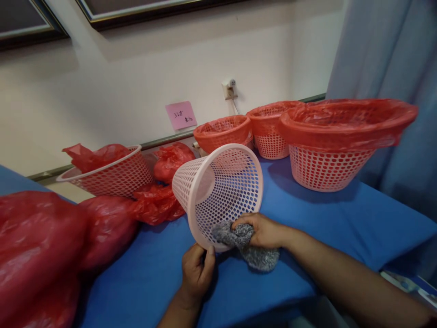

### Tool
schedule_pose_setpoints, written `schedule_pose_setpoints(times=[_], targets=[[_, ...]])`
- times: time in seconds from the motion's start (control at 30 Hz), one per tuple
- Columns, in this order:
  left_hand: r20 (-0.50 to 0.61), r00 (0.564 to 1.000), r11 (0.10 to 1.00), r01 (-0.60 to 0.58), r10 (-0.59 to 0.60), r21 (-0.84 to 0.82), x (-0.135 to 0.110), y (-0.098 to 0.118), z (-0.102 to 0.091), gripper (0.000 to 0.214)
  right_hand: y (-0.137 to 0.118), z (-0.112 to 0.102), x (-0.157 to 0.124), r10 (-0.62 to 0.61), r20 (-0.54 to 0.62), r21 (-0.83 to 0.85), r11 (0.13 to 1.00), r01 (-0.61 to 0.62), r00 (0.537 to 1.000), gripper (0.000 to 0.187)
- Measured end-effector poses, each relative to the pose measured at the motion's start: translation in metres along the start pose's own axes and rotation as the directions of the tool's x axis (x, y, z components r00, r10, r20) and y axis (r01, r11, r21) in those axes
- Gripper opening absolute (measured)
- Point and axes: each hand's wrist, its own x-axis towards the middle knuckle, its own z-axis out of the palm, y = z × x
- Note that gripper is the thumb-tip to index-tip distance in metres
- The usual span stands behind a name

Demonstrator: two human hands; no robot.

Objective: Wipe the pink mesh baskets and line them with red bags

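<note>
A pale pink perforated wastebasket (191, 180) is tipped over, its round mouth facing me. My left hand (198, 269) grips the lower part of its rim, thumb on top. In my right hand (261, 230) is a bunched grey cloth (261, 257), pressed against the inside of the rim at the lower right. Part of the cloth hangs down outside the basket. The fingertips of my right hand are partly buried in the cloth.
Several baskets lined with red bags, including a large one (331, 168), stand along the right. Filled red bags (37, 241) crowd the left, beside another basket (112, 175). A blue cloth (153, 282) covers the table. Behind are a wall socket (229, 89) and a pink note (180, 115).
</note>
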Motion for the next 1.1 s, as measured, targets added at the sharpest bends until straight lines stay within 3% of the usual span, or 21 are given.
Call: schedule_pose_setpoints(times=[0.07, 0.13, 0.2, 0.27, 0.3, 0.37, 0.43, 0.5, 0.57, 0.63, 0.7, 0.77, 0.83, 0.87, 0.97, 1.03, 1.1], targets=[[-0.007, 1.000, 1.000, 0.004, -0.004, 0.018, 0.000, 0.001, 0.000, 0.032, 0.003, -0.016, -0.001, 0.082, -0.190, -0.340, 0.930, -0.144, 0.978, 0.048], [-0.021, 1.000, 1.000, -0.006, 0.007, 0.013, 0.001, 0.001, 0.001, 0.032, 0.004, -0.035, -0.002, 0.135, -0.408, -0.533, 0.768, -0.356, 0.903, 0.050], [-0.034, 0.999, 1.000, -0.021, 0.021, 0.004, 0.002, 0.002, 0.002, 0.031, 0.005, -0.050, -0.002, 0.127, -0.558, -0.572, 0.657, -0.491, 0.820, 0.053], [-0.044, 0.999, 1.000, -0.028, 0.028, 0.002, 0.003, 0.003, 0.002, 0.031, 0.006, -0.057, -0.002, 0.106, -0.623, -0.552, 0.642, -0.532, 0.775, 0.056], [-0.043, 0.999, 1.000, -0.027, 0.027, 0.001, 0.003, 0.003, 0.003, 0.031, 0.006, -0.056, -0.001, 0.113, -0.622, -0.534, 0.663, -0.526, 0.775, 0.056], [-0.032, 0.999, 1.000, -0.022, 0.022, -0.007, 0.003, 0.003, 0.003, 0.031, 0.006, -0.045, 0.000, 0.149, -0.531, -0.483, 0.756, -0.443, 0.834, 0.052], [-0.020, 1.000, 1.000, -0.012, 0.012, -0.016, 0.003, 0.002, 0.004, 0.031, 0.003, -0.025, 0.001, 0.144, -0.347, -0.371, 0.887, -0.276, 0.927, 0.047], [-0.007, 1.000, 1.000, -0.009, 0.009, -0.027, 0.003, 0.002, 0.003, 0.029, -0.001, -0.003, 0.002, 0.065, -0.161, -0.139, 0.986, -0.088, 0.985, 0.047], [0.003, 1.000, 0.999, -0.014, 0.014, -0.035, 0.003, 0.002, 0.003, 0.027, -0.005, 0.012, 0.003, -0.031, -0.040, 0.127, 0.991, 0.036, 0.999, 0.055], [0.004, 1.000, 0.999, -0.018, 0.019, -0.031, 0.002, 0.002, 0.002, 0.028, -0.005, 0.018, 0.003, -0.094, 0.012, 0.255, 0.963, 0.088, 0.996, 0.060], [-0.020, 1.000, 1.000, -0.014, 0.014, -0.012, 0.001, 0.002, 0.001, 0.033, -0.002, 0.012, 0.004, -0.112, 0.003, 0.136, 0.984, 0.110, 0.994, 0.055], [-0.066, 0.998, 1.000, 0.002, -0.002, 0.007, -0.002, 0.002, 0.000, 0.037, 0.002, -0.004, 0.004, -0.060, -0.076, -0.157, 0.986, 0.048, 0.995, 0.050], [-0.135, 0.990, 0.999, 0.038, -0.036, 0.014, -0.005, 0.002, 0.000, 0.040, 0.005, -0.023, 0.004, 0.034, -0.258, -0.431, 0.890, -0.147, 0.966, 0.049], [-0.170, 0.984, 0.998, 0.059, -0.057, 0.010, -0.007, 0.003, 0.000, 0.039, 0.005, -0.033, 0.004, 0.067, -0.373, -0.507, 0.821, -0.264, 0.925, 0.049], [-0.225, 0.968, 0.994, 0.110, -0.113, -0.024, -0.008, 0.004, 0.000, 0.034, 0.004, -0.051, 0.004, 0.073, -0.601, -0.555, 0.679, -0.481, 0.796, 0.054], [-0.172, 0.976, 0.991, 0.127, -0.133, -0.047, -0.006, 0.004, 0.000, 0.033, 0.004, -0.051, 0.004, 0.088, -0.593, -0.552, 0.678, -0.484, 0.800, 0.054], [-0.055, 0.988, 0.989, 0.138, -0.142, -0.059, -0.001, 0.004, 0.002, 0.033, 0.006, -0.042, 0.005, 0.129, -0.495, -0.526, 0.743, -0.414, 0.859, 0.053]])
